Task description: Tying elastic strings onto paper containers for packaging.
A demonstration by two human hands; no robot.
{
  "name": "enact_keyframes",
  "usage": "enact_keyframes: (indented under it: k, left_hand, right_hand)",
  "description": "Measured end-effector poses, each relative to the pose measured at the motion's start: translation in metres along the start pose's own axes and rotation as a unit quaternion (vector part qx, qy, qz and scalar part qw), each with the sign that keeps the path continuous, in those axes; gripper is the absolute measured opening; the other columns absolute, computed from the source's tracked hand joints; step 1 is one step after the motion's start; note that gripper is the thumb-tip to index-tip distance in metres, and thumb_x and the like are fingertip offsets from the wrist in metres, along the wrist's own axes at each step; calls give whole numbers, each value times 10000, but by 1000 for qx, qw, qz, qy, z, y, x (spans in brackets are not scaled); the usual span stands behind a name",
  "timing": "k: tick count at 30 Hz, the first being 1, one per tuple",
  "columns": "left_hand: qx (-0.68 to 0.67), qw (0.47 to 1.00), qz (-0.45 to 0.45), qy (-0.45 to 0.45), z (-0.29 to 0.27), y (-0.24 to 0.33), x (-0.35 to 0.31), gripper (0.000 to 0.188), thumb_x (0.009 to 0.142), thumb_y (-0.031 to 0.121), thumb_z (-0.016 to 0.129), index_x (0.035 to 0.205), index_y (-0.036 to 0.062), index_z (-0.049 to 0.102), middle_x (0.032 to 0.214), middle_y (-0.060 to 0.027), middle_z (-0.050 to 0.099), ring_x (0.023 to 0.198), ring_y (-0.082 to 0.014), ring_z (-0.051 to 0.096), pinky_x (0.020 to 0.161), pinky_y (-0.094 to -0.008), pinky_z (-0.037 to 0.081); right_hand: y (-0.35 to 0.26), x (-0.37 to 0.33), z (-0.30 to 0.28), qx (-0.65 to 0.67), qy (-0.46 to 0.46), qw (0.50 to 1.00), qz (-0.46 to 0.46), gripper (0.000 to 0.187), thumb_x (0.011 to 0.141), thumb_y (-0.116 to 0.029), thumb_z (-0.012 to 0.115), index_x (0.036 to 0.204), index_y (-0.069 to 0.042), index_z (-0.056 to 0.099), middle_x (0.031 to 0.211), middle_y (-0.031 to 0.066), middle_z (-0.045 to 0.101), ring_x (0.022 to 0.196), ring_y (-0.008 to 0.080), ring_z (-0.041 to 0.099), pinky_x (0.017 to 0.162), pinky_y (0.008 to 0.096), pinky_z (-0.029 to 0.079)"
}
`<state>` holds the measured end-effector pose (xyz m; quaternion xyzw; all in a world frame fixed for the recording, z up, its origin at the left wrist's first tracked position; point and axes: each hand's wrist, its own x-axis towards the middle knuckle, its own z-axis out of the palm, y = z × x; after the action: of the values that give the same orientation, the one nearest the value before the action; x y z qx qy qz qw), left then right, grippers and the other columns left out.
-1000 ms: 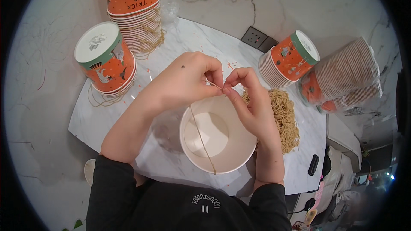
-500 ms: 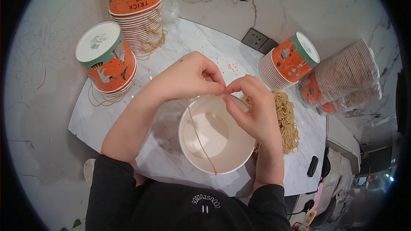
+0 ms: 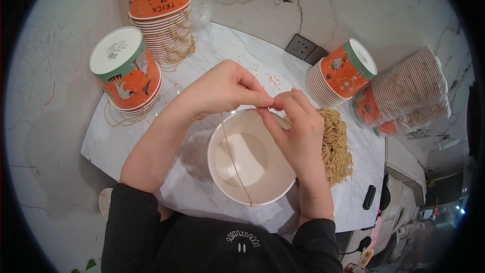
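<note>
A white-lined paper bucket (image 3: 275,164) stands mouth up on the table before me. A thin tan string (image 3: 234,161) crosses its mouth from the near rim and disappears under my left hand (image 3: 227,90). Above the far rim, my left thumb and fingers are pinched together on the string. The fingertips of my right hand (image 3: 299,129) meet them there, also closed in a pinch. What lies between the right fingertips is too small and covered to make out. A heap of tan strings (image 3: 336,146) lies beside my right wrist.
Upside-down orange buckets (image 3: 126,73) with strings stand at the left, by a taller stack (image 3: 159,25). Another stack (image 3: 341,73) and plastic-wrapped buckets (image 3: 404,91) are at the right. A black object (image 3: 369,197) lies near the table's right edge. Sockets (image 3: 305,48) are on the wall.
The bucket has shifted slightly left, and the string's lower end with it. My pinched fingertips have moved a little to the right and are closer together.
</note>
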<state>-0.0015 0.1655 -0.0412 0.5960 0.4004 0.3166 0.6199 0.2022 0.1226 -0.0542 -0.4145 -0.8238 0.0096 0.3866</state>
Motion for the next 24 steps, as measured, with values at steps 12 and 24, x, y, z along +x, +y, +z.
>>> enact_keyframes:
  k: [12, 24]
  left_hand:
    - [-27, 998, -41, -37, -12, -6, 10, 122, 770, 104, 791, 861, 23, 781, 772, -17, 723, 686, -59, 585, 588, -233, 405]
    - [114, 990, 88, 11, 1, -16, 8, 172, 741, 139, 724, 833, -5, 706, 793, -78, 709, 730, -141, 642, 683, -302, 505]
  right_hand:
    - [-3, 4, -7, 59, -38, 998, 1, 138, 821, -25, 744, 917, -34, 646, 874, 87, 648, 726, 266, 679, 621, 361, 540]
    - [-4, 2, -9, 95, -69, 993, 30, 138, 807, -15, 738, 911, -20, 646, 860, 112, 659, 768, 282, 697, 658, 365, 555]
